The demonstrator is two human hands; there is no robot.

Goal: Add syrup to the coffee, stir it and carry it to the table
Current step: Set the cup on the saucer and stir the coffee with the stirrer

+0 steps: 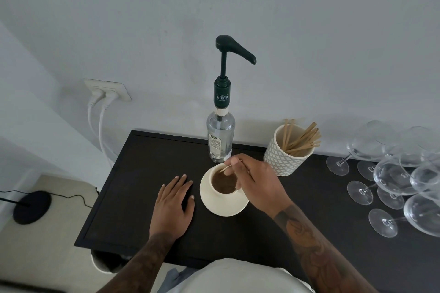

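A cream cup of brown coffee (pixel 223 184) stands on a cream saucer (pixel 215 207) on the dark counter (pixel 133 197). My right hand (pixel 256 182) hovers over the cup and pinches a thin wooden stir stick (pixel 229 167) whose tip dips into the coffee. My left hand (pixel 173 207) lies flat on the counter just left of the saucer, fingers straight. Behind the cup stands a clear syrup bottle (pixel 220 137) with a dark green pump (pixel 234 51), its spout pointing right.
A patterned pot of wooden stir sticks (pixel 284 154) sits right of the bottle. Several wine glasses (pixel 390 173) crowd the counter's right end. On the wall at left is a socket with two white plugs (pixel 106 93). A black round lamp base (pixel 32 207) rests on the floor.
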